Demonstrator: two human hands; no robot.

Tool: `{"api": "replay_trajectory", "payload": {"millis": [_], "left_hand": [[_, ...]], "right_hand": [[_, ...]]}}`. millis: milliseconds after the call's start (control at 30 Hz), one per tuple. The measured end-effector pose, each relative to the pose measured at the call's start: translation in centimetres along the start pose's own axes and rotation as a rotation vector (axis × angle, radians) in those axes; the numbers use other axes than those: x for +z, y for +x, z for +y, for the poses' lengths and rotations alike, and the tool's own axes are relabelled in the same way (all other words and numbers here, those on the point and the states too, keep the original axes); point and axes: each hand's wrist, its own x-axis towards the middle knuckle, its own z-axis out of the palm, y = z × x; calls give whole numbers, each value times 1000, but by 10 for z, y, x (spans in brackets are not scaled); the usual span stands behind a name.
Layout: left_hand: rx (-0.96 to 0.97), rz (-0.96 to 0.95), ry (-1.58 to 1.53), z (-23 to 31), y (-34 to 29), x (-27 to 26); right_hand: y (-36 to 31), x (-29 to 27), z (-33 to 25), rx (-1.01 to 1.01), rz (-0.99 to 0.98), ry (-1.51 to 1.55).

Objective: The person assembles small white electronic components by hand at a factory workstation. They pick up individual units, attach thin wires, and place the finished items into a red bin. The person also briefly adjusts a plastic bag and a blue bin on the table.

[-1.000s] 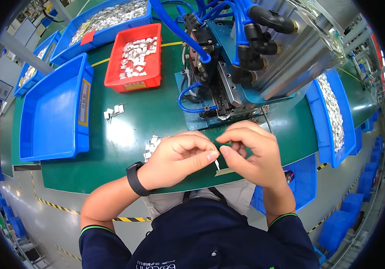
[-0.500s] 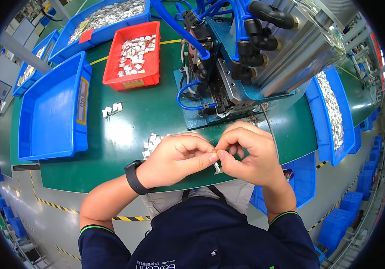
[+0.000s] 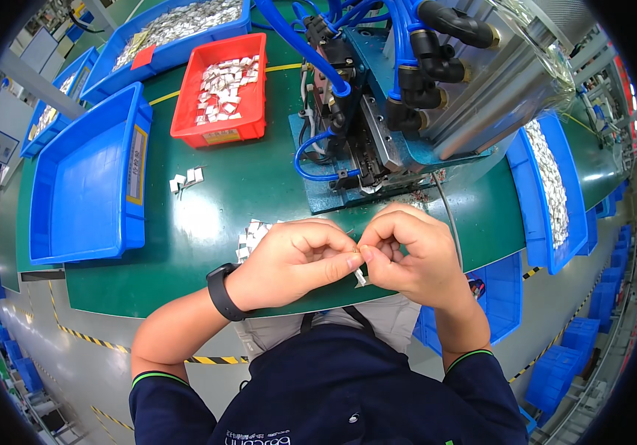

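Over the green counter (image 3: 259, 174), near side, left hand (image 3: 296, 263) and right hand (image 3: 418, 256) pinch a slim white piece (image 3: 361, 277), likely light, stiff, best gripped endwise.

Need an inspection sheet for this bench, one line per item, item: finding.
Surface: green tabletop, glossy, with a glare spot left of the hands.
Job's things: small white piece at the fingertips; loose white pieces beside the left hand, partly hidden by it; more in the red bin.
Clutter: small cluster of similar pieces in front of the red bin; reddish bits by the machine, too small to identify.
Hands: left and right hand meet, fingers pinched at the small white piece; exact contact partly hidden.
Cables: blue hoses run to the machine; wear cannot be judged.
Surroundings: left blue bin; right blue bin holding many pieces; yellow-and-black floor tape.
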Motion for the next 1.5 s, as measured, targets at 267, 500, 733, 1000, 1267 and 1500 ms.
{"api": "replay_trajectory", "payload": {"millis": [267, 500, 733, 1000, 1267, 1500], "left_hand": [[30, -12, -29, -1, 0, 0], [46, -94, -85, 0, -2, -1], [-3, -5, -263, 0, 0, -1], [-29, 37, -317, -2, -2, -3], [-15, 84, -316, -4, -2, -1], [-9, 92, -324, -3, -1, 0]], "right_hand": [[-3, 4, 2, -129, -12, -130], [-8, 2, 8, -181, 172, -276], [-29, 9, 0, 66, 256, 262], [-28, 24, 2, 64, 138, 147], [-31, 29, 3, 203, 173, 378], [-32, 30, 2, 258, 161, 607]]}}
